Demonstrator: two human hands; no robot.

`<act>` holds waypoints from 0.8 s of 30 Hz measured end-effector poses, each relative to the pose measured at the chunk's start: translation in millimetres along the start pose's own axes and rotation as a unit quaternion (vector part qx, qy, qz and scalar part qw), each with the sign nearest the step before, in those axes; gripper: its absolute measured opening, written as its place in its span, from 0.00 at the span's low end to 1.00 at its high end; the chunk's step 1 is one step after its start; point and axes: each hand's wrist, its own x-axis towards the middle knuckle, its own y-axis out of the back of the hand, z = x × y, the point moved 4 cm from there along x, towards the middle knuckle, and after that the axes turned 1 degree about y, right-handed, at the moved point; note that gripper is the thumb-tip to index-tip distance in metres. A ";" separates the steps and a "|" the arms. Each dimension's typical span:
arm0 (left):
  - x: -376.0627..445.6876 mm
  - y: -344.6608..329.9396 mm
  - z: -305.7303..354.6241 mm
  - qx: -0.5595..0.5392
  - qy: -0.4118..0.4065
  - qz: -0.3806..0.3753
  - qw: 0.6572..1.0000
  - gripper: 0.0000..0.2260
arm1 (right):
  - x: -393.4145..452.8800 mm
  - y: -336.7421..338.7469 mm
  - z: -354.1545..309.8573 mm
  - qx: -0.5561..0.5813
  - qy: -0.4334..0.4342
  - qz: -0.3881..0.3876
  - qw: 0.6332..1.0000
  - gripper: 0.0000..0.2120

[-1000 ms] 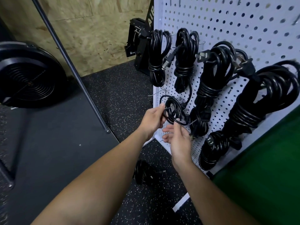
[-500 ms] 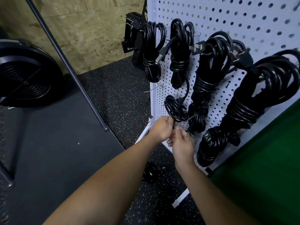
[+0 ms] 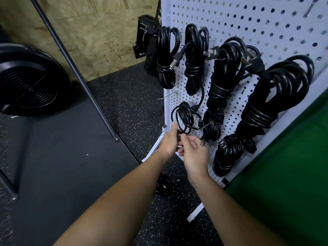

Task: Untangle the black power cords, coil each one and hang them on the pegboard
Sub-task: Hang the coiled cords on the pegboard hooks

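A white pegboard (image 3: 252, 18) stands at the right with several coiled black power cords hanging on its hooks, such as the big coil (image 3: 276, 89) at the right. A small coiled cord (image 3: 184, 118) hangs low on the board's left side. My left hand (image 3: 169, 141) pinches the bottom of that small coil between thumb and fingers. My right hand (image 3: 194, 153) is just beside it, palm up, fingers curled by the cord's loose end. Another black cord bundle (image 3: 163, 186) lies on the floor under my arms, partly hidden.
A bare metal hook (image 3: 166, 95) sticks out at the board's left edge. A slanted dark pole (image 3: 74, 68) ends on the speckled rubber floor. A black round fan-like machine (image 3: 30, 80) sits at the left, green turf (image 3: 287, 183) at the right, a black stand (image 3: 147, 43) behind the board.
The small coil has gone from held in front of the board to hanging on it. Both hands dropped to the coil's lower edge, and my view moved closer.
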 end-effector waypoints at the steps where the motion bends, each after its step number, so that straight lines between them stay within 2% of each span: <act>1: -4.6 -1.4 1.4 -0.039 0.011 -0.024 0.999 0.43 | -0.9 -0.6 0.2 -0.001 -0.002 0.000 1.000 0.05; 3: -11.5 -2.9 2.2 -0.112 0.032 -0.075 0.990 0.35 | -2.9 -2.3 1.5 -0.001 -0.008 -0.005 1.000 0.05; 6: -15.8 3.6 2.4 -0.143 0.050 -0.090 0.984 0.37 | -6.4 -3.7 3.9 0.002 -0.012 -0.013 1.000 0.05; 10: -17.3 27.8 -3.7 -0.136 0.047 -0.065 0.987 0.41 | -13.8 -5.0 6.9 -0.034 0.004 -0.036 0.999 0.05; 13: -15.9 57.4 -25.5 -0.107 0.065 -0.024 0.992 0.38 | -18.5 -7.7 17.5 -0.065 0.009 -0.056 0.996 0.04; 16: -26.9 84.8 -53.5 -0.049 0.081 0.019 0.995 0.29 | -19.5 -11.5 43.1 -0.131 -0.009 -0.115 0.985 0.03; 18: -40.5 98.5 -81.5 -0.005 0.089 0.059 0.994 0.21 | -18.3 -11.4 72.7 -0.231 -0.020 -0.174 0.957 0.05; 21: -51.9 111.4 -138.1 0.050 0.106 0.087 0.989 0.11 | -15.7 -7.8 121.3 -0.401 -0.020 -0.274 0.874 0.17; 24: -59.6 113.6 -185.7 0.077 0.135 0.085 0.984 0.07 | -9.9 -7.6 159.3 -0.501 -0.023 -0.332 0.799 0.26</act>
